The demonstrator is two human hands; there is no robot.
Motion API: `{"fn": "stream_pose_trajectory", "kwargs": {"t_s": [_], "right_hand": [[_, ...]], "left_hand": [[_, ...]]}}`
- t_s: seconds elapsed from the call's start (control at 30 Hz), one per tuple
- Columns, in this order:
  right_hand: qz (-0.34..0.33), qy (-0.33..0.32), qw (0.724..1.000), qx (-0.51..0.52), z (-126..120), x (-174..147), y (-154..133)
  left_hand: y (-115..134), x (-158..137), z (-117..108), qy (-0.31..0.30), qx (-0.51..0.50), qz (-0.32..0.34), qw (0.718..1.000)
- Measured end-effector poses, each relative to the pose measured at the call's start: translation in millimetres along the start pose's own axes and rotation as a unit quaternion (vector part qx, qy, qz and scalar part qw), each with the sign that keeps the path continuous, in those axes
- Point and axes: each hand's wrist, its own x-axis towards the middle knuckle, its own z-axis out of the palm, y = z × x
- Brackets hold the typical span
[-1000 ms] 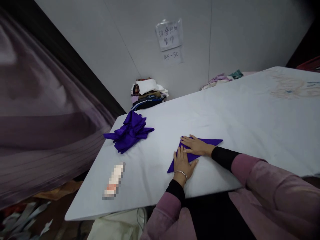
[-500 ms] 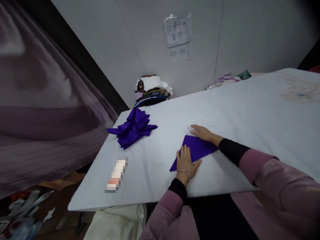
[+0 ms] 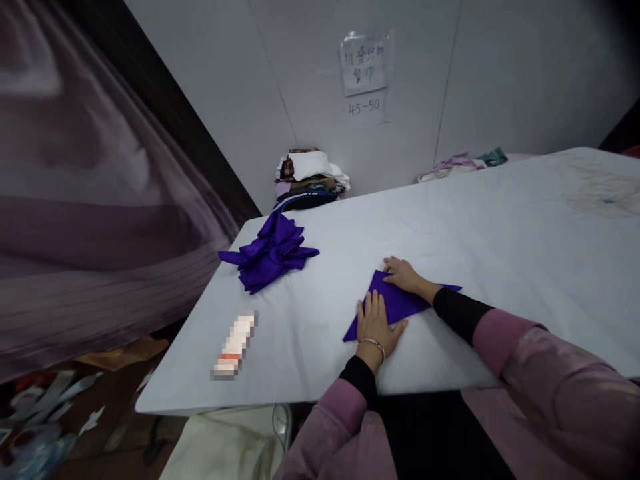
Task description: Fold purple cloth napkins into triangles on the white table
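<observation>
A purple cloth napkin [image 3: 401, 305] lies folded into a triangle on the white-covered table [image 3: 310, 347]. My left hand [image 3: 374, 321] rests flat on its left part, fingers stretched out, a bracelet at the wrist. Along the far edge, near the top corner, my right hand [image 3: 403, 275] touches the cloth with fingers slightly bent and thumb apart from them. The napkin's right tip pokes out beyond my right wrist; my forearm covers part of that side. To the left lies a purple cloth flower form [image 3: 273, 253], with many pointed folds, touched by neither hand.
A blurred-out oblong object [image 3: 235, 347] lies near the table's left front. Behind the table stands a stack of folded clothes [image 3: 311, 179], with more cloth [image 3: 457, 165] further right. Handwritten sheets [image 3: 367, 70] hang on the wall. A mauve curtain [image 3: 100, 220] hangs at left.
My right hand has drawn slightly back toward me, from beside the far edge onto the napkin, and its fingers have bent. My left hand stays on the cloth. The view has shifted slightly.
</observation>
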Motion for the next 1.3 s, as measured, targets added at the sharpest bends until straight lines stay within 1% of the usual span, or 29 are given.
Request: {"fn": "stream_pose_trajectory", "kwargs": {"t_s": [0.13,0.3,0.43,0.57,0.8,1.1,1.3], "right_hand": [[-0.01,0.02,1.0,0.012,4,-3,3],[-0.045,0.045,0.997,0.034,8,-5,7],[-0.053,0.031,0.998,0.026,10,-3,10],[-0.06,0.033,0.997,0.033,10,-1,10],[-0.043,0.017,0.999,0.021,9,2,7],[-0.046,0.019,0.999,0.018,8,2,3],[-0.065,0.033,0.997,0.038,9,5,-4]], "left_hand": [[0,0,-1,-0.001,-0.005,0.001,1.0],[0,0,-2,-0.008,-0.013,0.004,1.0],[1,0,-3,-0.009,-0.022,0.004,1.0],[0,-2,-3,-0.002,-0.033,0.004,0.999],[0,-3,-3,0.003,-0.028,0.006,1.0],[1,-2,-3,0.002,-0.026,0.005,1.0],[1,-2,-3,0.004,-0.021,0.001,1.0]]}}
